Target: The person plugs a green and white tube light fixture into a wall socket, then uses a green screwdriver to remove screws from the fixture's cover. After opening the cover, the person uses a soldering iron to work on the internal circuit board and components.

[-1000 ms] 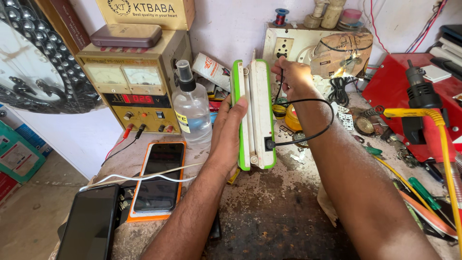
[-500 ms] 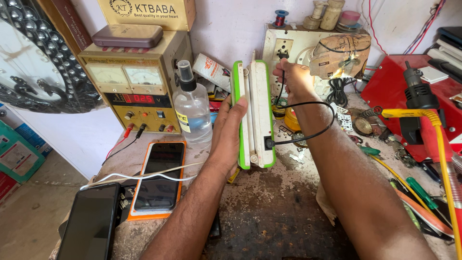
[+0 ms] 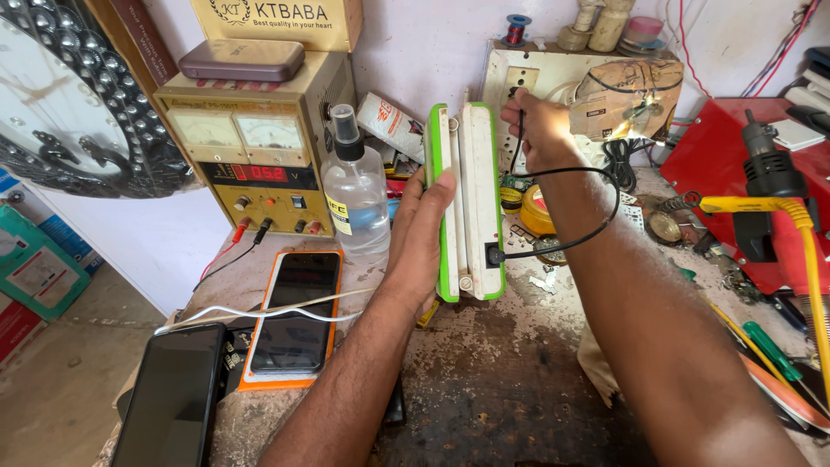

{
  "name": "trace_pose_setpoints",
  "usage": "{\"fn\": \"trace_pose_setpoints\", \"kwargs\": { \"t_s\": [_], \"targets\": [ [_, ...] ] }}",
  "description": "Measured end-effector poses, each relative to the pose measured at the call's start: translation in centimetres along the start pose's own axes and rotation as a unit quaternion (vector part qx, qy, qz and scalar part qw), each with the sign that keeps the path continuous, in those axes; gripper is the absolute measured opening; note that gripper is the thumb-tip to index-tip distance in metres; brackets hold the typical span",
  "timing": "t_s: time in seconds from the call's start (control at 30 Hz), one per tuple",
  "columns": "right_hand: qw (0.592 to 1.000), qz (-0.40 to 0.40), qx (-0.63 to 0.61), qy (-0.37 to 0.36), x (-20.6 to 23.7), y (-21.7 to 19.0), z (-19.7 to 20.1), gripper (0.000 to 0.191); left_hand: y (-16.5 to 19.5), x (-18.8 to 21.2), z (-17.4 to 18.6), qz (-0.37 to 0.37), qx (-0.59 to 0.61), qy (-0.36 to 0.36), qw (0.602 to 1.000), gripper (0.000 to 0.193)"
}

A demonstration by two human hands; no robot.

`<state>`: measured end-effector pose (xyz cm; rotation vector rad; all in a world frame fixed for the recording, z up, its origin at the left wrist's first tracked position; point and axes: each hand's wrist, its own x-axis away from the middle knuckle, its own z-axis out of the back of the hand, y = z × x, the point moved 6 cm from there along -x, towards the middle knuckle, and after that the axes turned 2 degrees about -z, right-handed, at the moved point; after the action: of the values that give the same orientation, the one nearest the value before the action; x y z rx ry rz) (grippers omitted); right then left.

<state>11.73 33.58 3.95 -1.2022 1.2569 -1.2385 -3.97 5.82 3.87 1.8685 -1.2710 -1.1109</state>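
Little has moved since the earlier frames: the right hand (image 3: 543, 130) stays raised at the white socket board (image 3: 540, 82) on the wall, and the lamp has barely shifted.

The left hand (image 3: 424, 233) is wrapped flat around the green edge of a green and white lamp (image 3: 471, 203), holding it upright with its lower end just above the tabletop (image 3: 510, 380). The right hand is closed around the upper end of a black cable (image 3: 596, 203); its fingertips hide whatever is at that end, pressed close to the socket board. The cable loops down past the wrist and runs into a port low on the lamp's white side.

To do this step well, I judge the left hand should keep the lamp steady and upright so the plug in the port is not strained, while the right hand lines up the cable end squarely with the socket board and leaves slack in the loop.

Further out, a clear spray bottle (image 3: 356, 190) stands just beside the lamp on its left, in front of a beige power supply (image 3: 251, 147). Nearer the tabletop's left edge lie a phone in an orange case (image 3: 294, 316) with a white cord across it and a dark phone (image 3: 173, 402). A yellow hose (image 3: 800, 233) and a red box (image 3: 726, 173) sit to the right.
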Motion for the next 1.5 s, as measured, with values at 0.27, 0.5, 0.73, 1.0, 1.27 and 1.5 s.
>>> {"fn": "trace_pose_setpoints", "kwargs": {
  "t_s": [0.27, 0.5, 0.73, 1.0, 1.27, 1.5],
  "targets": [
    [1.000, 0.022, 0.010, 0.004, 0.4, 0.4, 0.5, 0.020, 0.2, -0.2, 0.1, -0.027, -0.001, -0.013, 1.000, 0.066],
    [1.000, 0.031, 0.006, 0.001, 0.2, -0.6, -0.1, 0.019, -0.1, -0.4, 0.2, -0.039, 0.002, -0.035, 0.999, 0.070],
    [1.000, 0.025, 0.011, 0.005, 0.9, -0.3, 0.2, 0.019, 0.0, -0.2, -0.1, -0.059, 0.054, -0.065, 0.995, 0.069],
    [0.999, 0.050, -0.006, 0.002, 0.3, -0.6, -0.2, 0.022, 0.3, -0.3, 0.2, -0.074, -0.001, -0.053, 0.996, 0.070],
    [0.999, 0.039, -0.003, -0.009, 1.2, -0.5, -0.1, 0.022, 0.6, -0.2, 0.0, -0.087, -0.010, -0.042, 0.995, 0.070],
    [0.992, 0.004, 0.056, -0.112, 9.3, 0.6, 1.9, 0.020, 1.1, 0.5, 0.6, -0.068, -0.228, 0.075, 0.968, 0.078]
  ]
}}
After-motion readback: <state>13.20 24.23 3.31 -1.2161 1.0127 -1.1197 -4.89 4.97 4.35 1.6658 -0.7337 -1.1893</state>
